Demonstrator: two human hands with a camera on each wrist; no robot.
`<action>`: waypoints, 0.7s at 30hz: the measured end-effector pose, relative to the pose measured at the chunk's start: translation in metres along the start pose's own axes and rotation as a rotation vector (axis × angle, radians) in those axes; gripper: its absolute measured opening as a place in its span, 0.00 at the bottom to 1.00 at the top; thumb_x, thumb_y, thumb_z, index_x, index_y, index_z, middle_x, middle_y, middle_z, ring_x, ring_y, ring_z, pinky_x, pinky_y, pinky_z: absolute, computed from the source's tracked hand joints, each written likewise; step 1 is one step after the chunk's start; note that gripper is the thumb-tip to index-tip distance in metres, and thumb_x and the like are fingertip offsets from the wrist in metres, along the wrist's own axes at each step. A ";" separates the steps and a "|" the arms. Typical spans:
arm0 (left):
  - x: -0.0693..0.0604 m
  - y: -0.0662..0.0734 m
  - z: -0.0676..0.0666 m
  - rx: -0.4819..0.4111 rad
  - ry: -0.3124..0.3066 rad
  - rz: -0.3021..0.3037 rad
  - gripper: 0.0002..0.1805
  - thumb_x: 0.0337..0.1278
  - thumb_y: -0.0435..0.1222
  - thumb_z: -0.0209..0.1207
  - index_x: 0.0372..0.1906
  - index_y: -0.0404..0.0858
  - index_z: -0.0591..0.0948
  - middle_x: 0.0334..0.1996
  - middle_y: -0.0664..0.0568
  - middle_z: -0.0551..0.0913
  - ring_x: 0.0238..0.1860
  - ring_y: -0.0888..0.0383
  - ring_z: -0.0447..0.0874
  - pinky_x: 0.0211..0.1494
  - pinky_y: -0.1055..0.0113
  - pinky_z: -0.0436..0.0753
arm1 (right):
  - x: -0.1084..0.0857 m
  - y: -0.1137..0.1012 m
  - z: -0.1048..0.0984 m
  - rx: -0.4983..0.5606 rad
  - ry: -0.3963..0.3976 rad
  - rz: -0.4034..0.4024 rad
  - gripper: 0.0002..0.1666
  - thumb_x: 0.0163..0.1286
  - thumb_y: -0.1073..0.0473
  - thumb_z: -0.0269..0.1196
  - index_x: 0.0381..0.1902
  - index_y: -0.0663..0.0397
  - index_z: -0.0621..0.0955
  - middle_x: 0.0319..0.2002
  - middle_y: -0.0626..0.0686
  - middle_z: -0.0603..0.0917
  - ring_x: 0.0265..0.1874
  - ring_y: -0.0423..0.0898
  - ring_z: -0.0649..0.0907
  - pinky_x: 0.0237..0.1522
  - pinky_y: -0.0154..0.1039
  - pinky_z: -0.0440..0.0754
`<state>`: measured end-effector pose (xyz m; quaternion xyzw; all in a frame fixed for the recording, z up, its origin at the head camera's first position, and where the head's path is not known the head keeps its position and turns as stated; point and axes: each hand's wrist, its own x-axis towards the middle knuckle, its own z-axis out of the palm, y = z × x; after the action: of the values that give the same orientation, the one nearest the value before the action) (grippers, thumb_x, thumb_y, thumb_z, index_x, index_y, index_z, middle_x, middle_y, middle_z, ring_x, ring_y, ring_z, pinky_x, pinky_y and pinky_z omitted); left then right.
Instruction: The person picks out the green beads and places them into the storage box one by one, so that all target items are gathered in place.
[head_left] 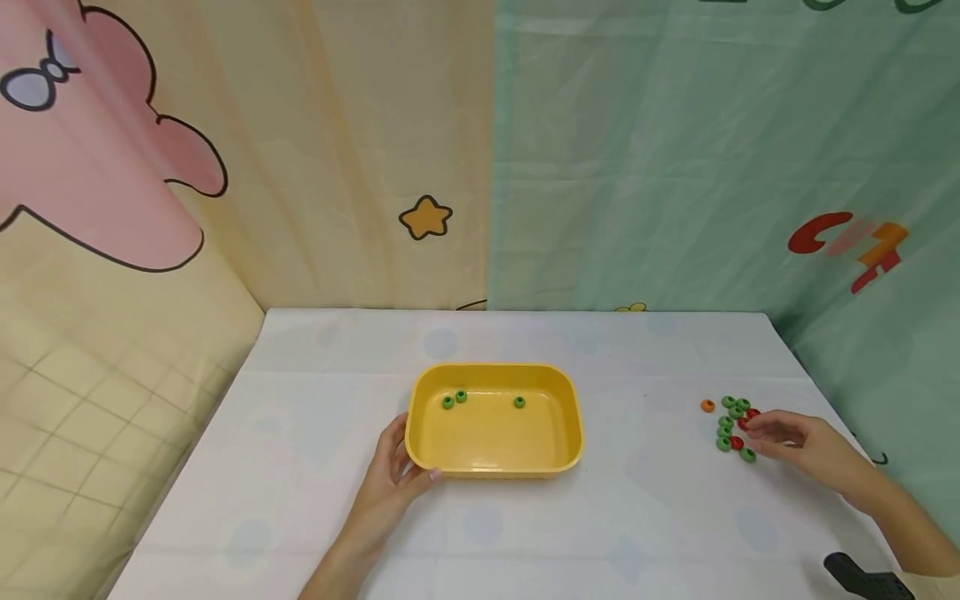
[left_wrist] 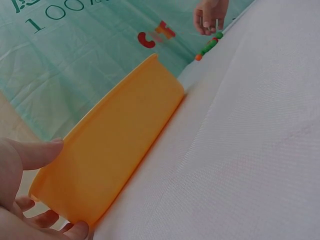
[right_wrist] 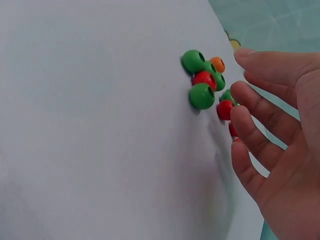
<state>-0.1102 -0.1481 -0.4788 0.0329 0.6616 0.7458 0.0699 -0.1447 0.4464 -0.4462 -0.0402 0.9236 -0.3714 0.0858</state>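
Note:
A shallow yellow tray with rounded corners sits mid-table, and in it lie three green beads, one of them toward the right. My left hand grips the tray's near left corner, thumb at the front rim and fingers around the side and low edge. Over on the right, my right hand hovers beside a loose cluster of green beads and red beads. Its fingers are loosely bent with nothing visible between them in the right wrist view. An orange bead lies at the cluster's left.
A white cloth with pale blue dots covers the table. Printed curtains, one yellowish and one green, hang behind it and along the sides. Near the right forearm is a black strap-like piece.

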 end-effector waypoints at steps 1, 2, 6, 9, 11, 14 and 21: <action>0.000 0.000 0.000 0.003 0.001 0.000 0.51 0.62 0.27 0.69 0.82 0.47 0.52 0.81 0.48 0.50 0.79 0.46 0.55 0.74 0.65 0.67 | -0.002 0.004 0.000 0.004 -0.001 0.017 0.23 0.75 0.56 0.67 0.58 0.68 0.80 0.47 0.54 0.86 0.40 0.31 0.81 0.37 0.33 0.86; 0.000 0.000 0.000 0.005 0.001 0.001 0.51 0.62 0.27 0.69 0.82 0.47 0.51 0.81 0.48 0.50 0.79 0.46 0.55 0.74 0.65 0.67 | -0.005 0.008 0.000 0.009 -0.009 0.029 0.23 0.75 0.56 0.67 0.58 0.69 0.79 0.48 0.54 0.86 0.40 0.31 0.81 0.37 0.32 0.86; -0.001 0.000 0.001 0.014 -0.004 0.005 0.51 0.63 0.27 0.68 0.82 0.47 0.51 0.82 0.48 0.49 0.79 0.46 0.53 0.74 0.65 0.66 | -0.010 0.021 0.003 0.016 -0.004 0.046 0.22 0.75 0.58 0.67 0.58 0.71 0.79 0.45 0.52 0.86 0.38 0.31 0.82 0.36 0.31 0.85; -0.001 0.000 0.001 0.015 -0.003 0.004 0.51 0.63 0.27 0.68 0.82 0.47 0.51 0.82 0.48 0.49 0.79 0.47 0.53 0.74 0.66 0.66 | -0.012 0.026 0.010 0.003 0.027 0.008 0.20 0.73 0.61 0.68 0.55 0.71 0.80 0.42 0.49 0.86 0.36 0.33 0.81 0.34 0.30 0.83; 0.000 0.001 0.001 0.018 0.001 0.004 0.51 0.63 0.27 0.68 0.82 0.46 0.51 0.81 0.48 0.50 0.79 0.47 0.53 0.74 0.67 0.66 | -0.011 0.028 0.014 -0.023 0.064 -0.015 0.20 0.71 0.61 0.70 0.54 0.70 0.82 0.40 0.48 0.86 0.35 0.35 0.80 0.33 0.29 0.82; 0.000 0.002 0.000 0.025 0.006 0.007 0.51 0.63 0.28 0.69 0.82 0.46 0.51 0.81 0.48 0.50 0.79 0.47 0.53 0.74 0.67 0.66 | -0.007 0.026 0.021 -0.065 0.106 -0.025 0.21 0.68 0.58 0.73 0.52 0.67 0.83 0.36 0.48 0.83 0.31 0.36 0.77 0.29 0.30 0.78; -0.001 0.002 -0.001 0.023 -0.001 0.007 0.51 0.63 0.27 0.68 0.82 0.46 0.50 0.81 0.48 0.50 0.79 0.46 0.54 0.74 0.66 0.66 | -0.005 0.019 0.029 -0.148 0.169 0.044 0.22 0.68 0.51 0.74 0.48 0.65 0.85 0.32 0.49 0.78 0.28 0.39 0.73 0.26 0.33 0.72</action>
<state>-0.1097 -0.1491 -0.4765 0.0362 0.6699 0.7385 0.0673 -0.1343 0.4414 -0.4789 0.0053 0.9532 -0.3021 0.0124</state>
